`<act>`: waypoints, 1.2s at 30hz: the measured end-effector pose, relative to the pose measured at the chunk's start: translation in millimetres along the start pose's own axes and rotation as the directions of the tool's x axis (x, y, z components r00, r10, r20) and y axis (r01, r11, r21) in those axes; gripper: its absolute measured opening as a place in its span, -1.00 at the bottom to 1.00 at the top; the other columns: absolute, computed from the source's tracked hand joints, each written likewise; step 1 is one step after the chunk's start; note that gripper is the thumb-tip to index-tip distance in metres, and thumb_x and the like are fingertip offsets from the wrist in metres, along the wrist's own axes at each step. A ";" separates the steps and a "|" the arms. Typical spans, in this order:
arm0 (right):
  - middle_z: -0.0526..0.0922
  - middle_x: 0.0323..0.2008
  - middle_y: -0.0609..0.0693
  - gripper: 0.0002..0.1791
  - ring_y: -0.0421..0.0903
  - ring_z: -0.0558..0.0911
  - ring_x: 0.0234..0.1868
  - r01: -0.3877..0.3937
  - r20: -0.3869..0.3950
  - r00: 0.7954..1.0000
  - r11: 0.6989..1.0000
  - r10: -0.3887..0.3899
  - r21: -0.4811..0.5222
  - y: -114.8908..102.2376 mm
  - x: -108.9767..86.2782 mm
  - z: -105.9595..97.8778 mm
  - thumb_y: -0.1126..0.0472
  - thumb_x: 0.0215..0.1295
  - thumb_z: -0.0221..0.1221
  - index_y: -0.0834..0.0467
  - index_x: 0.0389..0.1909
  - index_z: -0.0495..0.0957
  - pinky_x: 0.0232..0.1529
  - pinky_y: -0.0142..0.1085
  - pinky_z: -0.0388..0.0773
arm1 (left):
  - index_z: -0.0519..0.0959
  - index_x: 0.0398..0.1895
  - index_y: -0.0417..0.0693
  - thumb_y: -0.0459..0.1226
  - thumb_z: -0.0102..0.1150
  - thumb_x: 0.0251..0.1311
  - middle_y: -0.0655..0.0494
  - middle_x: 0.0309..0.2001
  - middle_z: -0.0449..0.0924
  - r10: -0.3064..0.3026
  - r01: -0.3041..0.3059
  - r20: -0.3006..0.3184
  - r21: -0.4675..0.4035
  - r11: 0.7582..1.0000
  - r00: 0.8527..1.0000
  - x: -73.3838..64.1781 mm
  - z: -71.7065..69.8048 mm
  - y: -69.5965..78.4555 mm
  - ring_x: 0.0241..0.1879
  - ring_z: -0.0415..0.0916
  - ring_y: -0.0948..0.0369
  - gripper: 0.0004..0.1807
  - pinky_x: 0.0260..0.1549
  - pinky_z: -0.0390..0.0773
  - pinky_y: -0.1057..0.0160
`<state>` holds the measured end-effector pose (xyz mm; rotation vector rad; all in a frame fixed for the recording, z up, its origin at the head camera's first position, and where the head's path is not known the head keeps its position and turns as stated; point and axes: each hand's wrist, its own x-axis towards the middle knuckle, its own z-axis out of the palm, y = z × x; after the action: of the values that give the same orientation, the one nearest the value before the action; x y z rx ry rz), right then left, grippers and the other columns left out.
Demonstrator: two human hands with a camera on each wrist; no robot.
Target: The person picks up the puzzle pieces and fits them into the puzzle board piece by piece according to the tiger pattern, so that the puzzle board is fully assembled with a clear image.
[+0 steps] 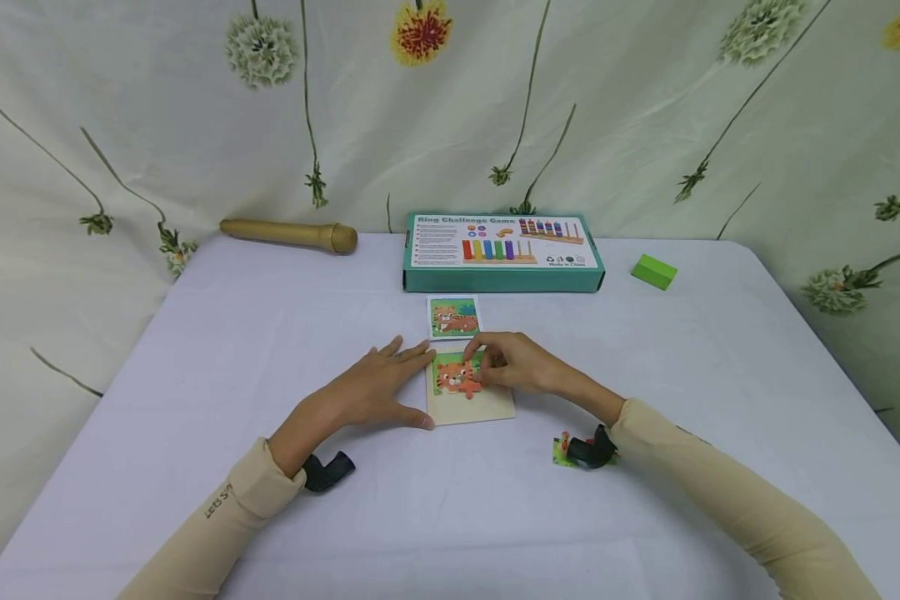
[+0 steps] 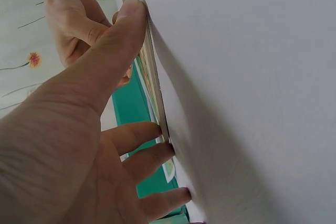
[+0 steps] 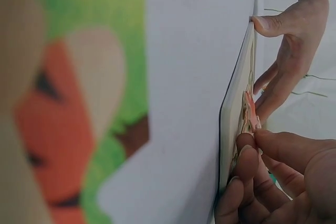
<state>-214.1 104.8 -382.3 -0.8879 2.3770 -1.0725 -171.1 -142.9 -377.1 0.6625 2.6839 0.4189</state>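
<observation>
A pale wooden puzzle board (image 1: 472, 411) lies on the white cloth, its upper part filled with orange-and-green tiger pieces. My left hand (image 1: 375, 388) is spread along its left side; thumb and fingertips touch the edge, as the left wrist view also shows. Over the upper right of the board, my right hand (image 1: 520, 363) pinches an orange tiger puzzle piece (image 3: 251, 108) between thumb and index finger. Its fingers partly hide that piece and the board. Just beyond the board lies a tiger picture card (image 1: 453, 318).
Loose puzzle pieces (image 1: 561, 452) lie under the right wrist, partly covered by a black wrist camera (image 1: 592, 450). At the back are a teal game box (image 1: 502, 279), a green block (image 1: 654, 272) and a tan microphone-shaped object (image 1: 288, 235). A flowered cloth (image 1: 630, 100) hangs behind.
</observation>
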 end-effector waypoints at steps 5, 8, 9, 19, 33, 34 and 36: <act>0.58 -0.51 -0.06 -0.74 -0.22 0.45 -0.50 -0.008 -0.003 1.000 1.000 0.008 -0.015 -0.5 0.5 1.0 0.33 0.22 0.25 0.18 -0.06 0.54 -0.44 -0.42 0.39 | 0.12 0.49 0.04 0.28 0.33 -0.12 0.10 0.51 -0.06 0.004 -0.004 -0.002 -0.005 1.000 1.000 0.2 0.4 -0.3 0.49 -0.26 -0.14 0.12 0.37 -0.12 -0.26; 0.58 -0.51 -0.06 -0.74 -0.22 0.45 -0.49 -0.008 -0.005 1.000 1.000 0.008 -0.024 -1.5 0.7 1.4 0.32 0.22 0.25 0.20 -0.06 0.55 -0.43 -0.43 0.39 | 0.12 0.49 0.04 0.28 0.33 -0.12 0.10 0.51 -0.06 0.004 -0.004 -0.002 -0.006 1.000 1.000 0.3 0.5 -0.3 0.49 -0.26 -0.14 0.12 0.37 -0.11 -0.26; 0.58 -0.51 -0.06 -0.74 -0.22 0.45 -0.49 -0.010 -0.005 1.000 1.000 0.010 -0.028 -1.8 0.8 1.7 0.32 0.22 0.25 0.20 -0.06 0.56 -0.44 -0.43 0.38 | 0.12 0.49 0.04 0.28 0.33 -0.12 0.10 0.51 -0.05 0.004 -0.004 -0.002 -0.007 1.000 1.000 0.3 0.4 -0.1 0.49 -0.26 -0.14 0.12 0.37 -0.11 -0.26; 0.57 -0.51 -0.06 -0.74 -0.22 0.44 -0.49 -0.021 -0.010 1.000 0.999 0.020 -0.048 -1.9 1.8 2.9 0.32 0.23 0.24 0.20 -0.06 0.56 -0.45 -0.44 0.36 | 0.13 0.48 0.03 0.27 0.35 -0.12 0.09 0.51 -0.04 0.003 -0.003 -0.004 -0.009 1.000 1.000 0.1 0.3 0.8 0.49 -0.25 -0.15 0.11 0.36 -0.11 -0.27; 0.48 -0.60 -0.09 -0.85 -0.25 0.38 -0.55 -0.010 -0.046 0.999 0.994 0.006 -0.108 -0.5 2.3 4.1 0.28 0.17 0.30 0.18 -0.26 0.56 -0.51 -0.45 0.29 | 0.12 0.49 0.00 0.24 0.36 -0.11 0.08 0.51 -0.05 0.010 -0.010 -0.009 -0.009 1.000 1.000 -2.4 -0.2 1.4 0.49 -0.26 -0.15 0.11 0.37 -0.12 -0.26; 0.48 -0.60 -0.09 -0.86 -0.25 0.38 -0.55 -0.011 -0.048 0.999 0.993 0.006 -0.115 0.1 2.7 4.4 0.28 0.17 0.30 0.18 -0.27 0.56 -0.51 -0.45 0.29 | 0.12 0.49 0.00 0.24 0.36 -0.11 0.08 0.51 -0.05 0.010 -0.010 -0.009 -0.009 1.000 1.000 -2.4 -0.4 1.7 0.49 -0.26 -0.15 0.11 0.37 -0.12 -0.26; 0.48 -0.61 -0.09 -0.87 -0.25 0.38 -0.55 -0.005 -0.049 0.999 0.992 -0.001 -0.126 0.2 2.9 4.5 0.27 0.18 0.30 0.19 -0.28 0.57 -0.51 -0.45 0.29 | 0.12 0.49 0.00 0.24 0.36 -0.11 0.08 0.51 -0.05 0.009 -0.009 -0.009 -0.008 1.000 1.000 -2.5 -0.8 2.2 0.49 -0.26 -0.15 0.11 0.37 -0.12 -0.27</act>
<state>-213.7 100.6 -385.6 -0.9113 2.5093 -0.9619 -168.5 -142.4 -375.0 0.6724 2.6872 0.4351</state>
